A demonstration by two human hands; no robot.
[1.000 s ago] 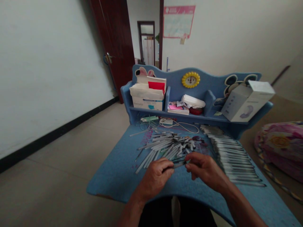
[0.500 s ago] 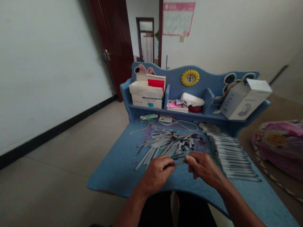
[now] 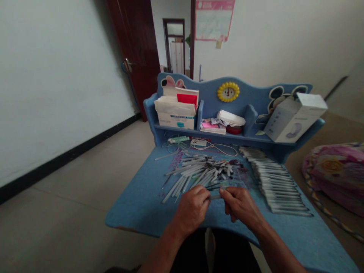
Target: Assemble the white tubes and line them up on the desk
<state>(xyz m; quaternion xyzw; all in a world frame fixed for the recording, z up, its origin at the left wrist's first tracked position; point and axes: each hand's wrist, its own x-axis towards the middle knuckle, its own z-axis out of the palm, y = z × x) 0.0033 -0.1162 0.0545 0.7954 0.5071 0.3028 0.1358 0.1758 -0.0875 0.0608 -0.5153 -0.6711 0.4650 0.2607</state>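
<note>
Over the near part of a blue child's desk point(image 3: 136, 206), my left hand point(image 3: 192, 209) and my right hand point(image 3: 241, 206) are both closed on the ends of one thin pen point(image 3: 215, 196) held crosswise between them. Just beyond the hands lies a loose pile of pen barrels and parts point(image 3: 199, 172). To the right, a long neat row of pens point(image 3: 277, 182) runs along the desk.
The desk's back shelf holds a white box with papers point(image 3: 174, 112), a stack of small items point(image 3: 224, 123) and a tilted white carton point(image 3: 294, 117). White cables point(image 3: 216, 147) lie under the shelf. A dark red door point(image 3: 133, 57) stands at the left; floral bedding point(image 3: 335, 174) lies at the right.
My hands have drawn closer together on the pen and shifted slightly nearer to me. The view has dipped a little.
</note>
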